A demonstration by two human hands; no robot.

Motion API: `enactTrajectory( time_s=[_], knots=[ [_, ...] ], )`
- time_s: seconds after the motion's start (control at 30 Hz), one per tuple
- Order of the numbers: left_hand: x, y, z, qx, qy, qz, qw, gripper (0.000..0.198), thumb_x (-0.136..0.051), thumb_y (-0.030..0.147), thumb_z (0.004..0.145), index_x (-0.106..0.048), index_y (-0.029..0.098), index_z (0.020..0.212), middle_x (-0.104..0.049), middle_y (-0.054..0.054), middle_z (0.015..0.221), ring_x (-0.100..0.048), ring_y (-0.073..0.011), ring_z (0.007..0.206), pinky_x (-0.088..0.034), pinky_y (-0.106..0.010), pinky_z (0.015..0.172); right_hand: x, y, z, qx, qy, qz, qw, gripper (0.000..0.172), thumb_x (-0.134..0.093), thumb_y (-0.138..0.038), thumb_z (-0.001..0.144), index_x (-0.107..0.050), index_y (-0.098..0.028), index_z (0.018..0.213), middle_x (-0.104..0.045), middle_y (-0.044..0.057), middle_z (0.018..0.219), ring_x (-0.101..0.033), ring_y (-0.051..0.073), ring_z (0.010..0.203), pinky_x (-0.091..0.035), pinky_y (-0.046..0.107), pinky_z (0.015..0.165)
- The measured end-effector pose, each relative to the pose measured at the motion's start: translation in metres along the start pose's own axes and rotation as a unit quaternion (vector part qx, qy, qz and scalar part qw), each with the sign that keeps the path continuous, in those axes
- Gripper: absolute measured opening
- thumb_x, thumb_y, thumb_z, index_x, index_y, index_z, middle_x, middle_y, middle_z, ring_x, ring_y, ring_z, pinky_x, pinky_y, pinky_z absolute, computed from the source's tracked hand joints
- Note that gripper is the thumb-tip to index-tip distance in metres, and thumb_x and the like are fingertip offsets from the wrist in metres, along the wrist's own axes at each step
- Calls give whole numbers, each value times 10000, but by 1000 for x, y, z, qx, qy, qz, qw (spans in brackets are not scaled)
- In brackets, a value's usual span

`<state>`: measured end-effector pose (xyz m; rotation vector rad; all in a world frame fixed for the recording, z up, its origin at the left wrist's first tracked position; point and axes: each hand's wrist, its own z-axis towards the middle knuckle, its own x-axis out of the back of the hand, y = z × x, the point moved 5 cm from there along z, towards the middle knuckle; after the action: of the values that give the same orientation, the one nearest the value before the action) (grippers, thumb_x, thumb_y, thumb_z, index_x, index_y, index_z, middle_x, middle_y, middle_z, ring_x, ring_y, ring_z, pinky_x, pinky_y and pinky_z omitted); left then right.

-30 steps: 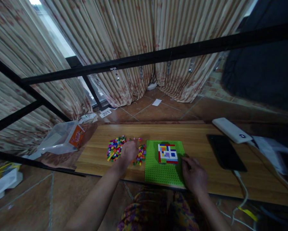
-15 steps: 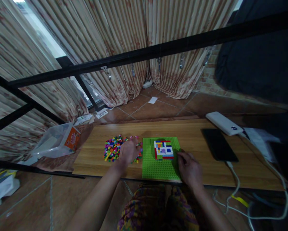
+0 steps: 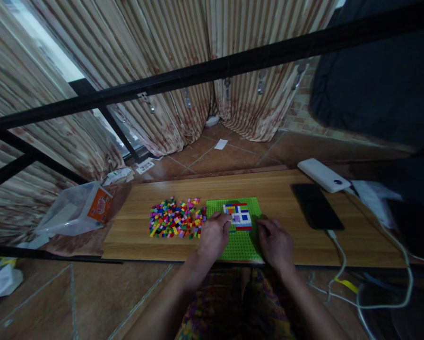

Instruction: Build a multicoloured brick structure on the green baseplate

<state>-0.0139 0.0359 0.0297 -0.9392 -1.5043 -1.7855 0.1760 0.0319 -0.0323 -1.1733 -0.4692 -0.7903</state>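
A green studded baseplate [image 3: 240,248] lies on the wooden board, carrying a square of coloured bricks [image 3: 238,217] in white, red, blue, orange and purple. My left hand [image 3: 215,233] is over the plate's left side, fingertips pinched at the left edge of the brick square; whatever is between them is too small to make out. At the plate's right edge rests my right hand [image 3: 276,241], fingers curled together; any piece in them is hidden. Left of the plate spreads a pile of small loose bricks [image 3: 176,219] in many colours.
The wooden board [image 3: 126,236] also bears a black phone [image 3: 317,206] with a cable and a white power bank [image 3: 323,174] at right. A clear plastic box [image 3: 70,212] stands on the floor at left. A black metal rail [image 3: 183,78] crosses ahead, before striped curtains.
My left hand has moved right, from the loose brick pile to the brick square on the baseplate. My right hand stays at the plate's right edge. The view has shifted slightly.
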Motion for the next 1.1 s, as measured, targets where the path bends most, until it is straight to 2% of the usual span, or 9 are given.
enactTrajectory(
  time_s=[0.23,0.37,0.57,0.77,1.1],
  knots=[
    [-2,7,2,19,-6,94,995,241,-455,163,902,-627,192,1069,-683,-60,1005,-639,-174,914,-490,-286,814,1,-2,1,-1,1,2,1000,297,-425,-291,908,-695,-183,968,-669,81,934,-630,188,787,-462,287,683],
    [-4,7,4,12,-1,109,994,239,-452,151,898,-613,183,1071,-691,-62,972,-644,-181,902,-489,-294,793,0,-1,1,-5,-6,-7,1000,302,-421,-286,910,-697,-188,978,-673,78,932,-629,188,784,-459,286,679],
    [-6,9,9,11,-23,144,989,226,-464,177,897,-602,195,1075,-691,-57,885,-650,-183,844,-474,-290,745,1,-2,1,-7,-8,-4,1000,293,-429,-281,905,-698,-191,977,-675,78,946,-631,188,801,-464,285,687],
    [-6,9,13,15,-41,141,989,242,-499,180,878,-590,203,1100,-696,-48,914,-649,-173,846,-469,-282,748,2,-3,1,-6,-11,-2,1000,296,-429,-285,905,-698,-185,977,-672,79,937,-635,189,799,-467,284,687],
    [-13,4,7,37,22,104,994,206,-507,189,876,-622,202,1045,-694,-31,869,-630,-164,832,-463,-273,749,1,-3,1,0,-7,-8,1000,295,-425,-291,907,-693,-188,974,-672,78,936,-635,186,802,-470,280,692]
  ],
)
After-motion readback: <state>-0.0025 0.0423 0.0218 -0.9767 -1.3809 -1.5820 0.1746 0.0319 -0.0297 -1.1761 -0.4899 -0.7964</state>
